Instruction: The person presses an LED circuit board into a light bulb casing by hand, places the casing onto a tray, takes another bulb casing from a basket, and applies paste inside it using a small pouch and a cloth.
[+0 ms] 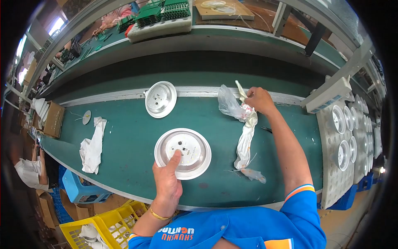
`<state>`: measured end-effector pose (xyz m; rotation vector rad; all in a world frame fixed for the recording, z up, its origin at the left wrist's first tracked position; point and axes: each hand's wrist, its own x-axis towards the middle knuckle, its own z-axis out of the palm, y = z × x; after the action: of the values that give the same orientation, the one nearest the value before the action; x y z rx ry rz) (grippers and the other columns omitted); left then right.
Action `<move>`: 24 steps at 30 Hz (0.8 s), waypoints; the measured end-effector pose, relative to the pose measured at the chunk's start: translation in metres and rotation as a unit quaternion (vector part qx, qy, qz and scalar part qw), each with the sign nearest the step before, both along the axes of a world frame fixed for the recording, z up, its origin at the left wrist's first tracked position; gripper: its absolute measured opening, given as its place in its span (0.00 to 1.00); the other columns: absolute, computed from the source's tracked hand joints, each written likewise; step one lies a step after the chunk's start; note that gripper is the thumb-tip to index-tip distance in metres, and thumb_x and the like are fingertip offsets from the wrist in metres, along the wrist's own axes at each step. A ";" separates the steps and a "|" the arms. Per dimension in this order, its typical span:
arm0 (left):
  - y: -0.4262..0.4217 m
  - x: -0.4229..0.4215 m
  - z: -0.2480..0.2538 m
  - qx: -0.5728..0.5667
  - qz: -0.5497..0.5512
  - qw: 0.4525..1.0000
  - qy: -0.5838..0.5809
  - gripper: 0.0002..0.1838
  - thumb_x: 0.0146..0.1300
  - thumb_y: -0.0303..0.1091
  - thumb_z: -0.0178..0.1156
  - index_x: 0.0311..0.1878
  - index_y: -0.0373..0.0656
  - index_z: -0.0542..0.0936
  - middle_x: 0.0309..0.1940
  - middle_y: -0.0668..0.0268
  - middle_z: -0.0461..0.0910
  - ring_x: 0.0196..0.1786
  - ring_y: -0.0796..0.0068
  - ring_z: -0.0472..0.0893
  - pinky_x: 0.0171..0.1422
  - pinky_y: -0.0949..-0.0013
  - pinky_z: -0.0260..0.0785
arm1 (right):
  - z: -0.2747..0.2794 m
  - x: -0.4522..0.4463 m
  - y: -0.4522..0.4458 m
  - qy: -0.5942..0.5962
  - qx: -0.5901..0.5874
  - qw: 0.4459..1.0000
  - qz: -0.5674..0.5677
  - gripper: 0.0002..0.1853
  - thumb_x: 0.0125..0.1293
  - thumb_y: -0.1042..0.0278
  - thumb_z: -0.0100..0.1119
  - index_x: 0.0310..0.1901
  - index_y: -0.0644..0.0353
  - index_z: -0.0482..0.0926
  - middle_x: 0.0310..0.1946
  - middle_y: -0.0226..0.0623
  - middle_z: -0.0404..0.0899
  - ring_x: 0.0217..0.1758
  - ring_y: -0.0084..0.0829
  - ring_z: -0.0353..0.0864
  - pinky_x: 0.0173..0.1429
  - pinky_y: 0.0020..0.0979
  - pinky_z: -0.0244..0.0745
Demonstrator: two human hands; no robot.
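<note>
My left hand (168,182) grips a round LED downlight (193,154) by its near rim, with the thumb lying over the white circuit board in its middle. At the right, my right hand (260,100) has its fingers curled together against a crumpled whitish bag (245,139) with red print. Whatever those fingertips may pinch is hidden. Clear plastic (230,103) is bunched at the bag's upper left, and another clear piece (253,175) lies at its lower end. A second round downlight (161,99) rests behind the first, against the metal rail.
A white cloth (93,145) and a small disc with wires (86,117) lie left. Perforated racks (331,182) of round lamps stand right. A yellow crate (105,230) and blue stool (78,186) are below left. Green circuit boards (149,14) sit on the upper bench. Other people work at left.
</note>
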<state>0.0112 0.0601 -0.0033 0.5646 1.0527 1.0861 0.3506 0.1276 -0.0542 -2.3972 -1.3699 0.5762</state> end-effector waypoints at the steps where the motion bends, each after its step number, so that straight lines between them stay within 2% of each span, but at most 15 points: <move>1: 0.000 0.000 0.000 -0.002 0.000 1.000 0.001 0.21 0.63 0.24 0.63 0.59 0.37 0.73 0.52 0.59 0.80 0.54 0.70 0.80 0.60 0.66 0.73 | -0.008 0.005 0.002 0.019 0.022 1.000 -0.007 0.17 0.51 0.60 0.66 0.39 0.63 0.83 0.34 0.43 0.85 0.38 0.39 0.85 0.44 0.38 0.77; 3: -0.001 0.000 0.000 -0.004 0.003 1.000 0.007 0.21 0.63 0.24 0.63 0.59 0.37 0.73 0.52 0.59 0.80 0.54 0.70 0.80 0.60 0.66 0.73 | -0.014 0.010 -0.002 0.039 0.042 0.998 -0.012 0.17 0.50 0.64 0.66 0.42 0.64 0.83 0.35 0.43 0.85 0.38 0.37 0.85 0.44 0.37 0.77; 5: -0.001 -0.002 -0.002 -0.003 0.002 1.000 0.007 0.21 0.63 0.24 0.63 0.59 0.37 0.73 0.52 0.59 0.80 0.54 0.71 0.80 0.60 0.66 0.73 | -0.016 0.013 -0.010 0.272 0.124 0.952 -0.068 0.18 0.52 0.70 0.64 0.45 0.67 0.81 0.36 0.41 0.84 0.37 0.33 0.84 0.42 0.33 0.77; 6: -0.001 -0.003 -0.003 0.001 -0.002 1.000 0.006 0.21 0.63 0.25 0.63 0.59 0.37 0.73 0.52 0.59 0.80 0.54 0.71 0.80 0.60 0.66 0.73 | -0.002 0.005 -0.017 0.345 0.138 0.924 -0.086 0.16 0.53 0.73 0.61 0.45 0.68 0.80 0.36 0.37 0.83 0.36 0.27 0.82 0.41 0.29 0.76; 7: -0.001 -0.002 -0.003 -0.001 0.000 1.000 0.007 0.21 0.63 0.25 0.63 0.59 0.37 0.73 0.52 0.59 0.80 0.54 0.71 0.80 0.60 0.66 0.73 | 0.000 0.006 -0.022 0.345 0.135 0.925 -0.085 0.16 0.53 0.73 0.61 0.45 0.68 0.80 0.36 0.37 0.83 0.36 0.27 0.82 0.41 0.29 0.76; 9: 0.000 -0.001 -0.003 0.009 0.003 1.000 0.003 0.20 0.64 0.25 0.63 0.59 0.36 0.74 0.52 0.59 0.80 0.53 0.71 0.80 0.59 0.66 0.73 | 0.005 0.010 -0.030 0.467 0.147 0.869 -0.077 0.14 0.54 0.74 0.59 0.44 0.64 0.81 0.34 0.32 0.81 0.35 0.24 0.81 0.40 0.27 0.76; 10: -0.001 -0.001 -0.002 0.007 0.003 1.000 0.002 0.20 0.64 0.25 0.63 0.59 0.36 0.74 0.52 0.59 0.80 0.53 0.71 0.80 0.59 0.66 0.73 | 0.007 0.010 -0.034 0.475 0.153 0.864 -0.069 0.14 0.54 0.74 0.59 0.45 0.61 0.79 0.33 0.29 0.80 0.34 0.21 0.79 0.40 0.26 0.75; 13: -0.002 0.001 0.000 0.010 -0.007 1.000 -0.004 0.21 0.63 0.25 0.64 0.59 0.36 0.74 0.51 0.59 0.80 0.53 0.71 0.80 0.59 0.66 0.73 | 0.005 0.008 -0.038 0.498 0.182 0.845 -0.073 0.14 0.56 0.74 0.60 0.46 0.60 0.77 0.33 0.29 0.80 0.33 0.21 0.79 0.41 0.26 0.74; 17: -0.005 0.001 0.001 0.015 -0.014 1.000 -0.003 0.21 0.63 0.26 0.65 0.59 0.37 0.74 0.52 0.60 0.80 0.53 0.71 0.80 0.60 0.66 0.73 | 0.003 0.005 -0.035 0.478 0.185 0.853 -0.097 0.15 0.58 0.72 0.61 0.48 0.60 0.76 0.33 0.29 0.80 0.33 0.20 0.78 0.41 0.25 0.74; 19: -0.006 0.001 0.000 0.020 -0.015 1.000 -0.003 0.21 0.63 0.26 0.65 0.59 0.37 0.74 0.52 0.60 0.80 0.53 0.71 0.80 0.60 0.66 0.73 | -0.001 0.006 -0.033 0.440 0.159 0.879 -0.092 0.15 0.59 0.69 0.64 0.47 0.60 0.77 0.33 0.28 0.81 0.33 0.20 0.78 0.40 0.24 0.73; 24: -0.006 0.001 0.000 0.015 -0.017 1.000 -0.003 0.21 0.63 0.26 0.65 0.58 0.37 0.74 0.51 0.60 0.81 0.53 0.71 0.80 0.60 0.66 0.73 | -0.005 0.005 -0.032 0.455 0.158 0.870 -0.103 0.15 0.59 0.67 0.68 0.46 0.61 0.78 0.32 0.28 0.81 0.31 0.18 0.77 0.39 0.23 0.73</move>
<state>0.0120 0.0544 -0.0032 0.6020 1.0201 1.0748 0.3553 0.0952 -0.0592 -1.5950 -0.6974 1.1182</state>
